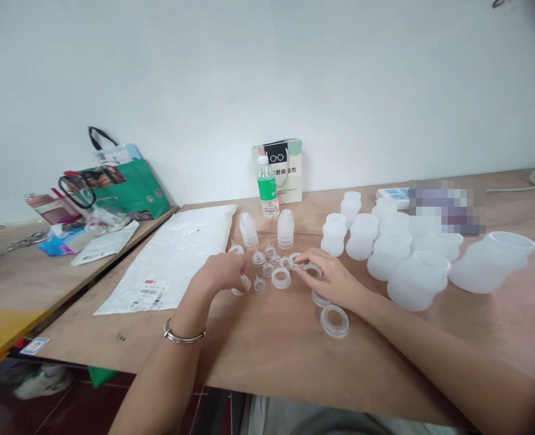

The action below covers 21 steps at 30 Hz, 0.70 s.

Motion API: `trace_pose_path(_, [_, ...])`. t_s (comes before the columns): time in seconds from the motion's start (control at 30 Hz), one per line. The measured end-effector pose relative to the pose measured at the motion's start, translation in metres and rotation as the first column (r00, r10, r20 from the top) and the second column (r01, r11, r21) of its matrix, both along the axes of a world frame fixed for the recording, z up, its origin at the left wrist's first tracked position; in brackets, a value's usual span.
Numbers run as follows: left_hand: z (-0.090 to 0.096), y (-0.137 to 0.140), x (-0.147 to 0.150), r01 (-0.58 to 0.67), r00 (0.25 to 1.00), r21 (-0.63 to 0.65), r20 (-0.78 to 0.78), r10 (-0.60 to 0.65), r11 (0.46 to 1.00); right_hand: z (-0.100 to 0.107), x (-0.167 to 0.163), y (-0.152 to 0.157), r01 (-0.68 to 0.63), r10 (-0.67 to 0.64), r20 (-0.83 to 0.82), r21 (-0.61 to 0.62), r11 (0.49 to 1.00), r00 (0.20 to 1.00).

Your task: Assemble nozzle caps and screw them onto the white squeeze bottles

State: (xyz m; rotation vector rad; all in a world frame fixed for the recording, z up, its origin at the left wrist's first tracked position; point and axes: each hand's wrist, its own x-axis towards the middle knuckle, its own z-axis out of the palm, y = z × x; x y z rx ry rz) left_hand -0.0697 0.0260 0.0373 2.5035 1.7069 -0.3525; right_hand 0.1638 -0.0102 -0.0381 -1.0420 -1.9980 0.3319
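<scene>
We sit at a big wooden bench [267, 356] with a white wall behind it. On the far left side lies a green bag [127, 187], and next to it a flat white plastic sheet [177, 254] with a label on it. On our right stand lots of big cloudy cups [416, 275], soft and round, set close together. At the back we see a water bottle [267, 187] with a green label, right in front of a little paper bag [283, 166]. Two stacks of small caps [267, 229] stand just in front of the bottle. Closer to us lie flat rings: one big ring [334, 320] sits alone near our right arm, and a smaller ring [281, 278] lies between our hands. Around it are the tiny pieces [262, 266], little clear cones and rings, all in a bunch. Our left hand [222, 272] is curled, and its fingers touch one tiny ring [243, 284] on the bench; we cannot tell if they pinch it. Our right hand [331, 278] lies flat and low, with fingers stretched out narrow over another ring [310, 269], touching it, not lifting it. We think we are sorting the little soft pieces, picking through the tiny ones. The next move, we think, needs a soft pinch on one tiny piece, because they are small, light and may slip or roll.
</scene>
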Motion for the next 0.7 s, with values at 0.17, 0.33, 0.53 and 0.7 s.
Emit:
trace_pose_path(0.17, [0.005, -0.003, 0.003, 0.102, 0.978, -0.011, 0.185, -0.098, 0.995, -0.003, -0.011, -0.002, -0.052, 0.041, 0.230, 0.040, 0.998, 0.972])
trace_pose_path(0.33, [-0.009, -0.002, 0.019, 0.242, 0.967, 0.018, 0.080, -0.243, 0.970, -0.011, -0.018, -0.001, -0.042, 0.043, 0.352, -0.012, 0.999, 0.935])
trace_pose_path(0.53, [-0.018, -0.004, 0.029, 0.256, 0.960, 0.110, 0.088, -0.266, 0.960, -0.008, -0.016, 0.003, -0.054, 0.050, -0.031, -0.128, 0.990, 0.998])
trace_pose_path(0.7, [-0.016, -0.003, 0.034, 0.189, 0.824, 0.315, 0.465, -0.325, 0.930, 0.000, -0.007, 0.012, -0.311, -0.125, -0.717, -0.444, 0.840, 0.686])
